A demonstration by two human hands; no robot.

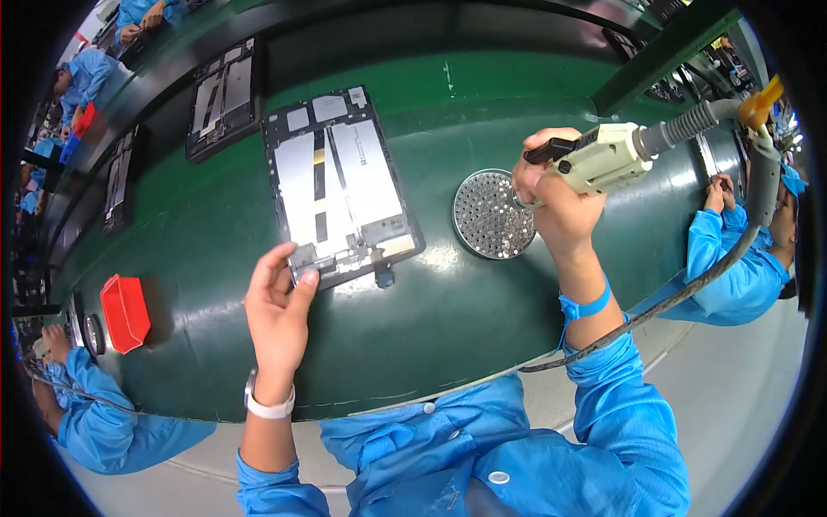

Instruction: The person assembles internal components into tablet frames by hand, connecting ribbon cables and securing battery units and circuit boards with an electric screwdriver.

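My left hand (281, 303) grips the near left corner of an opened tablet (366, 172), thumb on top and fingers along its side. The tablet lies on the green bench with its insides showing: pale battery panels, dark strips and a small dark piece (385, 276) sticking out at its near edge. My right hand (564, 202) is closed around a cream power screwdriver (607, 159) with a black lever. The tool's front end is at the rim of a round, hole-dotted metal screw tray (493, 215); the hand hides its tip.
A grey corrugated hose (689, 123) and a dark cable (680, 295) run from the tool at right. A red bin (126, 314) stands at left. More opened tablets (222, 99) lie at the far left. Co-workers in blue sit on both sides; a green post (663, 60) rises at the back right.
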